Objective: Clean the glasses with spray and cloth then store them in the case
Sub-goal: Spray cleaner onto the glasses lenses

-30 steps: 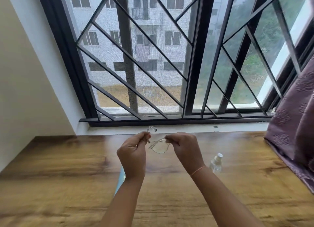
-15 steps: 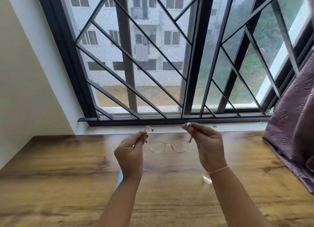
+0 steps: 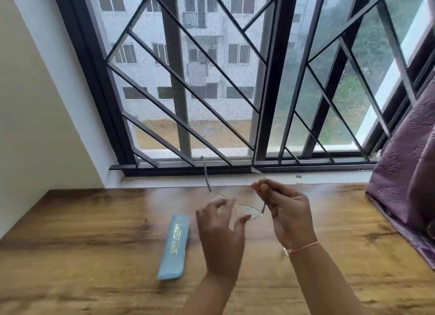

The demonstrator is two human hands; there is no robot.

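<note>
Looking down through the head camera, I see the right hand [image 3: 289, 215] raised over the wooden table [image 3: 94, 232]. Its thumb and forefinger are pinched on one temple arm of the glasses [image 3: 247, 212], and the other fingers are curled loosely below. The glasses hang in the air from that pinch, between the two hands and clear of the tabletop. They have a clear, thin frame. One lens faces me just beside the right palm, and the free temple arm juts up and away toward the window sill.

The left hand [image 3: 221, 227] is just beside the glasses on their near side, fingers spread and only lightly bent, gripping nothing. It is smeared by motion blur. The thumb tip lies close to the lower rim of the lens, but I cannot tell whether it touches.

A blue soft case [image 3: 175, 246] with gold lettering lies flat on the table left of the left hand, apart from both hands, with its long side running away from me. An orange thread band [image 3: 303, 247] circles the right wrist, and a sliver of something clear [image 3: 286, 252] shows at the wrist's edge, too little for me to name. A purple curtain [image 3: 404, 185] drapes onto the table's right end. Beyond the table stands the black window grille [image 3: 188, 91].
</note>
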